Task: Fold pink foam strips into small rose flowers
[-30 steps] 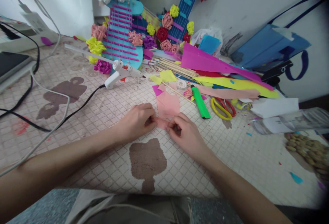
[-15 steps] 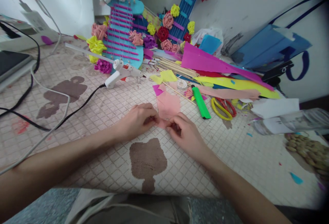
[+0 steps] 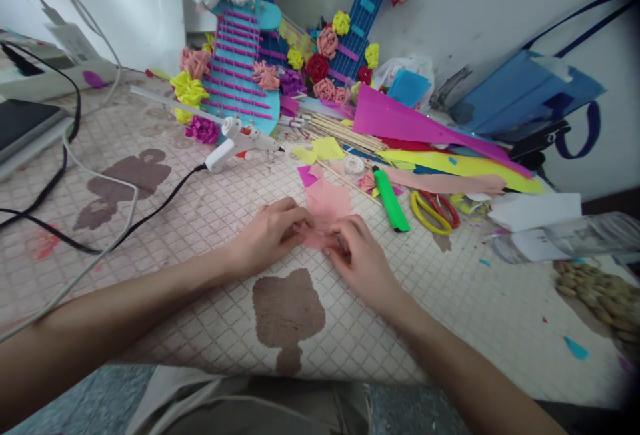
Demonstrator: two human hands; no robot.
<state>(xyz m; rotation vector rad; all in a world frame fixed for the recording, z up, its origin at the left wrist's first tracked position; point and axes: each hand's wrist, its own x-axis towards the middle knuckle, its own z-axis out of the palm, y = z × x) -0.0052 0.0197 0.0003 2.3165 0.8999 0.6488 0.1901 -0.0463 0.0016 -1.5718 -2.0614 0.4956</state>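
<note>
Between my hands, at the middle of the table, is a small pink paper piece (image 3: 315,239). My left hand (image 3: 275,232) pinches its left side, and my right hand (image 3: 357,248) pinches its right side. Just behind the fingers, a larger pink paper sheet (image 3: 330,198) lies flat, with a magenta scrap (image 3: 307,176) at its far left corner. A green-handled tool (image 3: 391,200) rests to the right of the sheet, beside a thin wooden stick (image 3: 350,184). Both thumbs partly hide the small piece.
A white glue gun (image 3: 235,142) with a black cord lies back left. Yellow and red scissors (image 3: 433,212) are at right. Behind stand flower-covered blue crafts (image 3: 240,62), wooden sticks (image 3: 345,130) and coloured paper strips (image 3: 430,122). A clear jar (image 3: 590,235) lies far right.
More of the small pink piece shows between my fingers, and it looks spread wider. My right hand has shifted slightly right. The other things stay where they were.
</note>
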